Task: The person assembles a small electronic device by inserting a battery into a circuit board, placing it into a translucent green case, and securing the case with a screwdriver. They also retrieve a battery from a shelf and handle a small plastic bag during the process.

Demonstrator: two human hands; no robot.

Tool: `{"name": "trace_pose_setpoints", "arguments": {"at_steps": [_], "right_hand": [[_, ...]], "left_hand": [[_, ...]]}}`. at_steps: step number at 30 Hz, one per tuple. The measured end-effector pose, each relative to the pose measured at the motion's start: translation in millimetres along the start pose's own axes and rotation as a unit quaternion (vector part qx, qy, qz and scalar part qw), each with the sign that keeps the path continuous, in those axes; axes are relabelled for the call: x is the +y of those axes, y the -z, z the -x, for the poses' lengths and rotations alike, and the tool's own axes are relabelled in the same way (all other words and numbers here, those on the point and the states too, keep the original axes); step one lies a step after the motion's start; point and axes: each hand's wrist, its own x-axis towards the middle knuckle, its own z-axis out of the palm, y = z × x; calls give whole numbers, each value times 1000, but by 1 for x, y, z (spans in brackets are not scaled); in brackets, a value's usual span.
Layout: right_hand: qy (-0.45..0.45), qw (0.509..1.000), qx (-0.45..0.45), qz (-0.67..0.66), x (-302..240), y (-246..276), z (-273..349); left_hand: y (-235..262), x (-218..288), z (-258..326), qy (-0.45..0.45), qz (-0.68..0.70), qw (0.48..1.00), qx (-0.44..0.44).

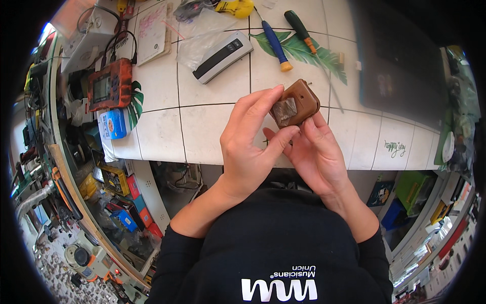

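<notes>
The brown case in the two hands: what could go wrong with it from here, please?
Only the left hand and right hand seem to support the brown case, so a loosened grip might drop it onto the white table. The blue screwdriver lies just beyond, so a dropped case could strike it.
</notes>
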Motion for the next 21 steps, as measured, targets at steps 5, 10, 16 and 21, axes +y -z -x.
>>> {"name": "trace_pose_setpoints", "arguments": {"at_steps": [5,10,16,21], "right_hand": [[6,1000,7,5,1,-1,3],[5,1000,-2,-5,6,2,2],[-1,1000,13,-22,12,-5,-6],[2,996,-16,-92,21,12,-14]], "left_hand": [[-1,1,5,-15,-33,999,-9],[0,-3,8,-25,-55,998,-7],[7,-9,2,-34,-73,997,-7],[6,-4,-3,-21,-123,991,-40]]}}
